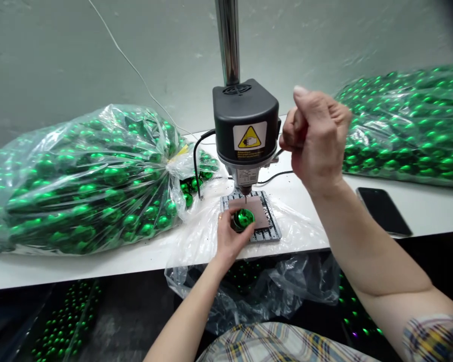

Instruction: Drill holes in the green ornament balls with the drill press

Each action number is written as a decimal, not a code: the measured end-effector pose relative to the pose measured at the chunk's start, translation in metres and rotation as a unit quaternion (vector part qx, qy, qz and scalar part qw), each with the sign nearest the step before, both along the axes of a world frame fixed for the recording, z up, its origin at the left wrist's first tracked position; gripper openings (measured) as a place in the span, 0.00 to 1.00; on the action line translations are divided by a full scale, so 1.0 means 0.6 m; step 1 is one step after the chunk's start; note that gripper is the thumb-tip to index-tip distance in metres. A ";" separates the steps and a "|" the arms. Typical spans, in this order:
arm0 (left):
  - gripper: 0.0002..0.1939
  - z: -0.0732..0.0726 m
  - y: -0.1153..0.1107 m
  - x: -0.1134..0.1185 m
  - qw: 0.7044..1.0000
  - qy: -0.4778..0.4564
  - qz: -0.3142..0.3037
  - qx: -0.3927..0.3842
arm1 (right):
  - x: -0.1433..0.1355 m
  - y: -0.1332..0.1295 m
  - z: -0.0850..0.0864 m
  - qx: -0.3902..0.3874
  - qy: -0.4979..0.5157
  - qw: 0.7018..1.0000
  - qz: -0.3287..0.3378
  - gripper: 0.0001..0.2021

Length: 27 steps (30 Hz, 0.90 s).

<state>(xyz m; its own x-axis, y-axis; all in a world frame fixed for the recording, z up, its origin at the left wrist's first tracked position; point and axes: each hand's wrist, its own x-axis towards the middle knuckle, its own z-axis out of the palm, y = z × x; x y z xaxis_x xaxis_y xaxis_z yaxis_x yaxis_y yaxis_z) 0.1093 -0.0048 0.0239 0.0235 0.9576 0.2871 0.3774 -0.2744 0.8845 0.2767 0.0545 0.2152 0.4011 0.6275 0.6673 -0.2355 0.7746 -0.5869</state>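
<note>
My left hand (232, 229) is closed round a shiny green ball (244, 218), thumb and fingers on its sides. The ball rests on a pale square pad (257, 207) on the slotted metal base (274, 232) of a small black drill press (245, 113). Just above the ball points a thin drill bit (245, 199); a slight gap seems to separate them. Raised right of the motor housing, my right hand (319, 136) forms a fist round the press's lever (278, 154), whose end is hidden in the fingers. Dark shavings litter the base.
A tied clear bag of green balls (98, 186) lies left on the white table (302, 201); another full bag (407, 130) is at right. A phone (384, 211) lies near the front edge. Below hangs clear plastic (287, 289), with more green balls (68, 317) lower left.
</note>
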 end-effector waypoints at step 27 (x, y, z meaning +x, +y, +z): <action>0.31 0.112 0.107 -0.192 0.993 -0.066 0.078 -0.050 | 0.006 0.009 -0.011 0.007 -0.033 0.999 -0.024 0.26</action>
<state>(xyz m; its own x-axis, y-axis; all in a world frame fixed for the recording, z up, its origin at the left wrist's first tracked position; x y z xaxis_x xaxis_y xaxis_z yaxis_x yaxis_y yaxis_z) -0.0061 0.0592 0.0913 -0.1590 0.9707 0.1802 0.2873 -0.1292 0.9491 0.2803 0.0600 0.2087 0.3856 0.5997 0.7012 -0.1599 0.7919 -0.5893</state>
